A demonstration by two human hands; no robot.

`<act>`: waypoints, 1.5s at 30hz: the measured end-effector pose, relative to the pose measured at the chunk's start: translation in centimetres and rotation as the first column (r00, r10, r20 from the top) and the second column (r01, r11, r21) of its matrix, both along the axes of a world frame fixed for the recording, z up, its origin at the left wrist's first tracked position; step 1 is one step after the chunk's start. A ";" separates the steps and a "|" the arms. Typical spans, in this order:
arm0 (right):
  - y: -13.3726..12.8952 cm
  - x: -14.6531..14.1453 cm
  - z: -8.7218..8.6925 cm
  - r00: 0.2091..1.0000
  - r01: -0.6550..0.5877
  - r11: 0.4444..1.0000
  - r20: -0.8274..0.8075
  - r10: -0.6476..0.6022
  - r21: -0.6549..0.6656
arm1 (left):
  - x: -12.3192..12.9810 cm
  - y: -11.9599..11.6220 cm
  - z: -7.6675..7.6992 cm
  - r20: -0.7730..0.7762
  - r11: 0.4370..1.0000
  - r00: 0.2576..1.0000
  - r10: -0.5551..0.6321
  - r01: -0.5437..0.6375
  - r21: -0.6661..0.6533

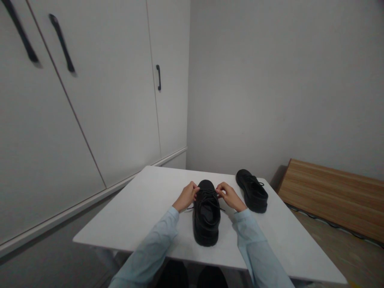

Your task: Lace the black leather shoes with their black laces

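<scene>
A black lace-up shoe (206,232) stands upright on the white table (135,212), its toe pointing away from me and its heel near the front edge. At the left side of its lacing, my left hand (189,195) is closed in a pinch. My right hand (228,195) pinches at the right side of the lacing, level with the other hand. Whatever lies between the fingertips is too small to make out. Loose lace ends stick out on both sides of the shoe, below the hands.
A second black shoe (255,196) stands at the table's back right, with its lace in a loop. White cabinets (120,100) with dark handles run along the left. A wood-grain board (333,192) is at the right beyond the table, and a grey wall (270,88) rises behind.
</scene>
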State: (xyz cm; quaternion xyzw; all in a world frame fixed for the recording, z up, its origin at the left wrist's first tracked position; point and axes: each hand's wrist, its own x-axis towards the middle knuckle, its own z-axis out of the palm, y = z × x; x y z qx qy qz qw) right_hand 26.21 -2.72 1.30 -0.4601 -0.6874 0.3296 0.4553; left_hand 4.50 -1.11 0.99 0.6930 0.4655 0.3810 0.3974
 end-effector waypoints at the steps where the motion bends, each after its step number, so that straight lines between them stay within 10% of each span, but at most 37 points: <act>1: 0.0 0.1 -0.1 1.000 0.000 1.000 0.001 0.000 -0.006 | 0.0 0.0 0.0 0.004 1.000 1.000 0.002 -0.001 -0.013; 10: -0.1 0.4 0.2 0.996 0.064 0.998 0.067 -0.063 -0.014 | -0.3 -0.3 -0.2 -0.002 1.000 1.000 -0.018 0.018 -0.014; 24: 0.0 0.1 0.4 0.997 0.070 0.997 -0.042 -0.070 0.010 | 0.0 -0.5 0.6 -0.083 0.865 0.993 -0.088 0.118 0.487; 45: -1.9 -0.9 2.7 0.989 -0.054 0.994 0.145 0.040 0.099 | 0.3 -0.8 1.3 -0.186 0.854 0.979 -0.083 0.166 0.494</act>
